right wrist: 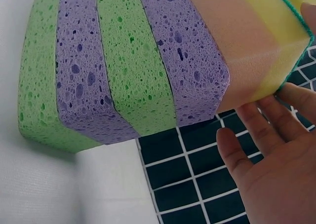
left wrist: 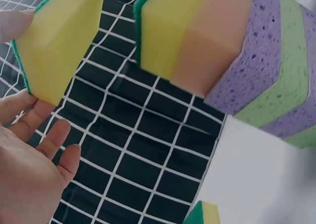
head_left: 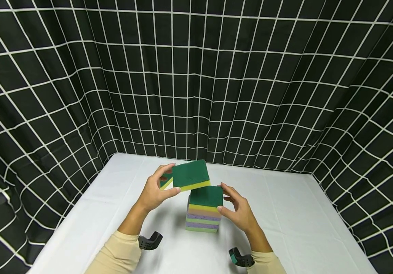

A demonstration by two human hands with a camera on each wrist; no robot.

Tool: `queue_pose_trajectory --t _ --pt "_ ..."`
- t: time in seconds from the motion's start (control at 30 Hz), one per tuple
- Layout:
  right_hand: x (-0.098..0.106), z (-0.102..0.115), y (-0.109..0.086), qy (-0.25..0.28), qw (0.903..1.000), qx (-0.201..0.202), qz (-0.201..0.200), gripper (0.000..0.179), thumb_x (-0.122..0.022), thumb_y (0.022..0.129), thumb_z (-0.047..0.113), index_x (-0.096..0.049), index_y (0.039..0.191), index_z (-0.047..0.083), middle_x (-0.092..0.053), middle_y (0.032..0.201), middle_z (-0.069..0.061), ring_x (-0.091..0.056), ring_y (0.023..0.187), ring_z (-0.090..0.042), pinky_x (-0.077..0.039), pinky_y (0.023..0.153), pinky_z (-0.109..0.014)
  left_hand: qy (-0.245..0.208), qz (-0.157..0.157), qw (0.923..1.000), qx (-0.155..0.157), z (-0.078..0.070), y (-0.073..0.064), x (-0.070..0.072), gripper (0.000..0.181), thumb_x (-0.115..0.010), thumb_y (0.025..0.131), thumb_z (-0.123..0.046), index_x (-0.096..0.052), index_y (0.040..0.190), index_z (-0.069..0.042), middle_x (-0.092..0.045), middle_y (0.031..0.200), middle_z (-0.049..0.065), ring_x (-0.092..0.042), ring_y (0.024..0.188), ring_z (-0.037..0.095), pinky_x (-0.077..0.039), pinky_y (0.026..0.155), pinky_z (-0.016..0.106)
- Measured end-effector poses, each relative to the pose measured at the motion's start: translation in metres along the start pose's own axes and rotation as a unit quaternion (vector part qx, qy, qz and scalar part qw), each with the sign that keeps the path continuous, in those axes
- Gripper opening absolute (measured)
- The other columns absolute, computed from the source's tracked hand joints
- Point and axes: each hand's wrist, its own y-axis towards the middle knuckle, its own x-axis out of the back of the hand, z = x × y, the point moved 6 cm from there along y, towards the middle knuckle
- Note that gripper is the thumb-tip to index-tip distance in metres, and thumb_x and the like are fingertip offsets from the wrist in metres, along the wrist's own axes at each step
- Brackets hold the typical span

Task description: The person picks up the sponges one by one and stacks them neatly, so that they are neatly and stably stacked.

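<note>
A sponge stack [head_left: 203, 220] of green, purple and peach layers stands on the white table, topped by a yellow sponge with a dark green scouring face [head_left: 207, 196]. Above it and to its left, my left hand [head_left: 155, 192] pinches another green-and-yellow sponge [head_left: 191, 175] between thumb and fingers, tilted, with its green face up. At the stack's right side, my right hand [head_left: 239, 211] holds the top sponge by opposite edges, thumb in front and fingers behind. Its fingertips [right wrist: 289, 93] meet the yellow layer in the right wrist view.
Another green-and-yellow sponge [head_left: 166, 181] lies behind my left hand, partly hidden. The white-covered table [head_left: 285, 213] spreads around the stack. Black curtains with a white grid [head_left: 189, 76] enclose its back and sides. Each wrist wears a dark camera mount [head_left: 150, 241].
</note>
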Motion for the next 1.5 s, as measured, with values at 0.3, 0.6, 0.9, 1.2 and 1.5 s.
queue_pose_trajectory --t 0.3,0.6,0.9,1.2,1.5 --pt "0.0 -0.001 0.0 -0.007 0.9999 -0.009 0.005 0.067 -0.068 0.082 -0.008 -0.036 0.141 -0.013 -0.046 0.136 -0.025 -0.047 0.121 -0.038 -0.039 0.09 -0.062 -0.006 0.045 0.999 -0.003 0.011 0.003 -0.018 0.069 -0.075 0.078 -0.018 -0.048 0.14 -0.007 -0.05 0.133 0.006 -0.043 0.119 0.029 -0.037 0.091 0.05" --pt "0.0 0.001 -0.001 -0.011 0.9999 -0.007 0.008 0.068 -0.068 0.081 -0.009 -0.036 0.141 -0.013 -0.046 0.136 -0.025 -0.048 0.121 -0.024 -0.04 0.092 -0.057 0.002 0.071 0.9974 0.007 0.016 0.002 -0.032 0.069 -0.074 0.077 -0.02 -0.049 0.14 -0.008 -0.052 0.131 0.003 -0.043 0.119 0.033 -0.038 0.09 0.049" --pt "0.0 0.002 0.0 -0.016 0.9998 0.001 0.012 0.067 -0.068 0.081 -0.009 -0.037 0.14 -0.013 -0.047 0.136 -0.024 -0.046 0.122 -0.021 -0.041 0.091 -0.056 0.002 0.095 0.9954 0.008 0.02 0.005 -0.041 0.068 -0.074 0.079 -0.019 -0.048 0.141 -0.01 -0.052 0.131 0.004 -0.044 0.119 0.032 -0.039 0.089 0.045" --pt "0.0 0.003 0.001 -0.014 0.9998 0.004 0.013 0.067 -0.068 0.08 -0.01 -0.037 0.14 -0.015 -0.047 0.136 -0.024 -0.047 0.122 -0.021 -0.043 0.094 -0.045 0.011 0.098 0.9951 0.008 0.025 0.003 -0.044 0.069 -0.074 0.078 -0.022 -0.048 0.141 -0.008 -0.052 0.13 0.004 -0.045 0.119 0.032 -0.039 0.088 0.052" --pt "0.0 0.004 0.002 -0.009 0.9999 0.01 0.006 0.065 -0.068 0.079 -0.011 -0.04 0.138 -0.014 -0.049 0.133 -0.025 -0.048 0.119 -0.019 -0.045 0.092 -0.037 0.015 0.104 0.9945 0.006 0.027 0.004 -0.048 0.069 -0.072 0.076 -0.025 -0.05 0.139 -0.007 -0.054 0.128 0.003 -0.046 0.118 0.032 -0.04 0.087 0.05"
